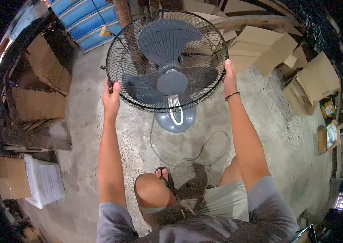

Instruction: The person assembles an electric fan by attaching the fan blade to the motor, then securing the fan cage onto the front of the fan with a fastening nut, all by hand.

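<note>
Fan, base part-hidden behind cage, face tilted up at you; your left hand and right hand grip its opposite rims.

Both hands, left hand and right hand, are gripping the fan guard at opposite rims above the grey base.

The wire guard is thin black metal rod, painted, with a slight sheen. The blades are smooth grey plastic (semi-translucent, matt). The base is smooth grey plastic with a glossy white ring. The power cord has a dark, rubbery-looking sheath. The floor is rough, mottled concrete. The cartons are matt brown cardboard.
</note>
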Tool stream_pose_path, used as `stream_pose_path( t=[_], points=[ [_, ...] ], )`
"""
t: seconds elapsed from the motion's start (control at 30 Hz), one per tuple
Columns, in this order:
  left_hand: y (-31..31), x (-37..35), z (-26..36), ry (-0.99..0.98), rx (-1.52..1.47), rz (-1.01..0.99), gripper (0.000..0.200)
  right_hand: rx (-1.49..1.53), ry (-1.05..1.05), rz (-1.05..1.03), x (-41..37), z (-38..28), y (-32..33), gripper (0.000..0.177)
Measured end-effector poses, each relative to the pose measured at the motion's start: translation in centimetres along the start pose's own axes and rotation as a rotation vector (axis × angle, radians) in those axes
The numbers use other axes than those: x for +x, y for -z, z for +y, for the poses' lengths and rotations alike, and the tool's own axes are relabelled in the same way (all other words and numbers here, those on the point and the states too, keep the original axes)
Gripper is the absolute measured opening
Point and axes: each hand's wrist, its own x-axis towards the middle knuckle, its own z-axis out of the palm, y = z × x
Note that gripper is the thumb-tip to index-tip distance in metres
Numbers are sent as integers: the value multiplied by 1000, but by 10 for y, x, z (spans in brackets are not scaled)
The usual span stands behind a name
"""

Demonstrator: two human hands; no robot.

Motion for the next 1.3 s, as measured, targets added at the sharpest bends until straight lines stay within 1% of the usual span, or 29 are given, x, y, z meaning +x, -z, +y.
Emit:
stream_pose_path(
  t=[0.03, 0.07, 0.1, 0.13, 0.17, 0.2, 0.27, 0.3, 0.37, 0.4, 0.43, 0.47, 0.53, 0.6, 0.67, 0.73, 0.8, 0.83, 0.87, 0.9, 0.93, 1.0, 1.03, 1.07, 1.1, 1.13, 1.2, 1.23, 1.3],
  points=[
    [2, 2, -6, 1, 41, -3, 66, -17, 36, 30, 8, 12, 1, 59],
    [3, 3, -8, 2, 40, -14, 66, -34, 73, 59, 8, 11, 0, 62],
    [3, 3, -11, 27, 72, 10, 65, -21, 57, 39, 7, 10, 1, 56],
    [3, 2, -14, 51, 103, 35, 64, -24, 57, 48, 6, 10, 2, 56],
    [1, 0, -10, 49, 71, 31, 68, 25, 68, 5, 5, 7, 1, 54],
    [-1, -1, -7, 49, 69, 23, 68, 74, 79, -38, 4, 6, 1, 51],
    [-3, -1, -5, -28, 75, 31, 69, 29, 78, -57, 2, 9, 3, 49],
    [-1, 1, -8, 26, 43, 1, 70, 27, 83, -44, 0, 11, 4, 50],
    [0, -2, -8, 25, 32, 0, 71, 29, 85, -21, 0, 19, 5, 52],
    [-2, -2, -5, 25, 16, 9, 72, 52, 71, 11, 1, 24, 5, 56],
    [-1, 1, -8, -85, 33, 37, 73, 75, 57, 43, 2, 28, 5, 61],
    [-1, 6, -2, -87, 35, 31, 73, 78, 56, 49, 1, 26, 4, 61],
    [2, 17, 12, -207, 370, 233, 76, -7, 8, 65, 0, 22, 3, 58],
    [-8, 30, 52, -427, 541, 266, 82, 1, -14, 95, -8, 7, -2, 59],
    [-29, 48, 101, -640, 687, 211, 83, 0, -40, 121, -17, 7, 3, 60],
    [-56, 65, 142, -803, 734, 136, 82, 107, -117, 358, -26, 23, 14, 55],
    [-82, 88, 169, -1032, 808, 58, 86, 207, -200, 517, -49, 46, 18, 49],
    [-97, 96, 178, -1030, 806, 58, 86, 249, -294, 549, -62, 68, 16, 48],
    [-112, 101, 185, -1048, 831, -33, 86, 292, -388, 579, -76, 95, 12, 47],
    [-123, 102, 194, -1065, 855, -124, 86, 334, -530, 503, -92, 119, 5, 50],
    [-133, 98, 205, -1064, 856, -124, 86, 375, -672, 423, -105, 134, -6, 53],
    [-147, 91, 220, -723, 1134, -341, 111, 474, -927, 402, -118, 136, -32, 57],
    [-152, 96, 214, -705, 1123, -387, 111, 473, -929, 401, -119, 135, -41, 57],
    [-154, 95, 214, -704, 1123, -388, 111, 619, -918, 389, -119, 135, -49, 57],
    [-156, 94, 214, -662, 1150, -400, 109, 765, -901, 377, -119, 134, -53, 58],
    [-158, 94, 213, -619, 1174, -413, 108, 762, -902, 380, -119, 133, -56, 58],
    [-159, 96, 208, -644, 1148, -418, 107, 946, -768, 261, -118, 134, -57, 60],
    [-158, 97, 207, -675, 1124, -415, 106, 942, -770, 262, -118, 133, -58, 60],
    [-161, 98, 209, -652, 1156, -422, 107, 989, -726, 221, -116, 137, -59, 53]
  ],
)
